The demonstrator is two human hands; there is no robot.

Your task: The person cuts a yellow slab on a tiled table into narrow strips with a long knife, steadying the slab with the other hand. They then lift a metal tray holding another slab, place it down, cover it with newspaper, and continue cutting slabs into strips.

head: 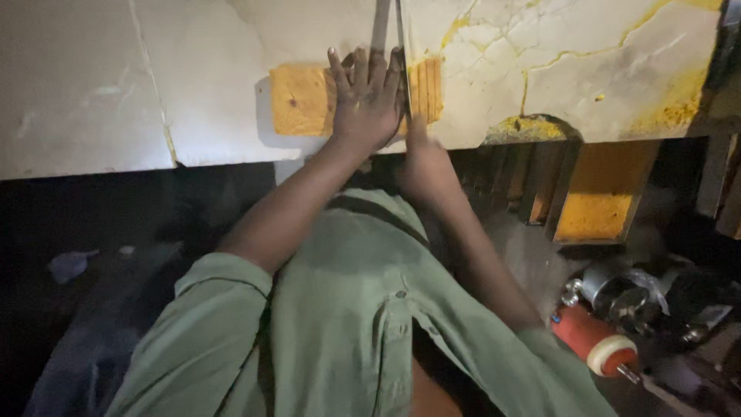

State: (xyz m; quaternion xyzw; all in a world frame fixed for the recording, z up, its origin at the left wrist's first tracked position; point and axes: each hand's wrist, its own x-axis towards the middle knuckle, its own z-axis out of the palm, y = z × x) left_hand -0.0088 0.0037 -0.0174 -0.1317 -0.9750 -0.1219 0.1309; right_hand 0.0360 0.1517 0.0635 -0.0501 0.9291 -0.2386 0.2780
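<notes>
A person's left hand (369,96) lies spread flat on a yellow block (309,100) at the marble slab's (193,77) front edge, right hand (423,162) pinching a thin metal blade (402,46) that could slip and cut

Your left hand (369,96) lies flat on the block (309,99) set against the stone slab (193,69). Your right hand (421,158) sits just right of it, beside a thin blade (403,54). A power tool (610,344) lies lower right.
</notes>
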